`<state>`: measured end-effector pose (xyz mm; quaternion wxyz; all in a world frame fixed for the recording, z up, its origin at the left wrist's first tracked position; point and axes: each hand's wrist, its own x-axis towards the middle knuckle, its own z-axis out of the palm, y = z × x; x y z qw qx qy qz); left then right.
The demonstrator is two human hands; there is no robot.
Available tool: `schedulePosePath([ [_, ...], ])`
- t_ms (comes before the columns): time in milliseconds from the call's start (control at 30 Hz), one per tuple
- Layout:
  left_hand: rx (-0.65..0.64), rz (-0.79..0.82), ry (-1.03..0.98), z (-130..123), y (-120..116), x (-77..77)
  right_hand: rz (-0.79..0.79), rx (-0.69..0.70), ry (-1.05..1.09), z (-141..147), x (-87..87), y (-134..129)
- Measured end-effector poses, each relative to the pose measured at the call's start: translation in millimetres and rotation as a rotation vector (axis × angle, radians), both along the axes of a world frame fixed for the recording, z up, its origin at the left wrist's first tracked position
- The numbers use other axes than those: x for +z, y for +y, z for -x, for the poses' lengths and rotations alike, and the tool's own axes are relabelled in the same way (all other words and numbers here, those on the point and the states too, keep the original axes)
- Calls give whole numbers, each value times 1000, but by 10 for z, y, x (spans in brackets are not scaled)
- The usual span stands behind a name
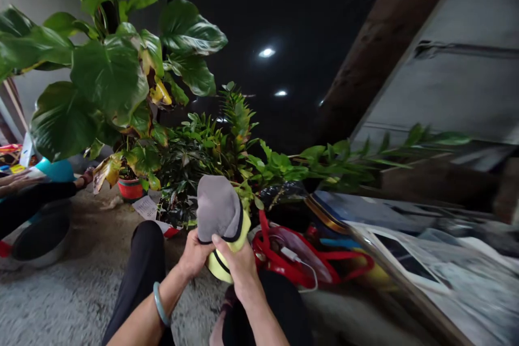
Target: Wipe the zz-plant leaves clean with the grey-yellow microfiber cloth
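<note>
A soft grey and yellow fabric piece (219, 221) with a black trim band is held up in front of me. My left hand (194, 255), with a pale green bangle on its wrist, grips it from the left side. My right hand (235, 266) grips its lower yellow part, with the fingers across the black band. The two hands almost meet under the cloth, and part of the fabric is hidden behind them. My knees in black trousers (140, 275) lie below the hands.
Potted leafy plants stand ahead, one in a red pot (130, 189). Red-handled bag (292, 259) and a black plastic bag (281, 193) lie to the right, beside large printed sheets (430, 265). At left, a person's arm (24, 185) reaches past a metal basin (40, 238).
</note>
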<state>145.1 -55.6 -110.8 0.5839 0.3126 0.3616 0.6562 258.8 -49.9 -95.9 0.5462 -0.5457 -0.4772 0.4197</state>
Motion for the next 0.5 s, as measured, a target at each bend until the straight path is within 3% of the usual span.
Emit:
schedulePosePath([
  [133,-83,-54,61,-17,-54,-4,63,-67,82,10,96,-72],
  [333,-446,-63,-45,235,-136,70,24,-154,173,17,170,-243],
  [400,-462,-63,-109,311,-134,53,10,-134,177,16,187,-302],
  [500,-387,-32,-178,435,-80,-18,-4,-100,224,-11,253,-372],
])
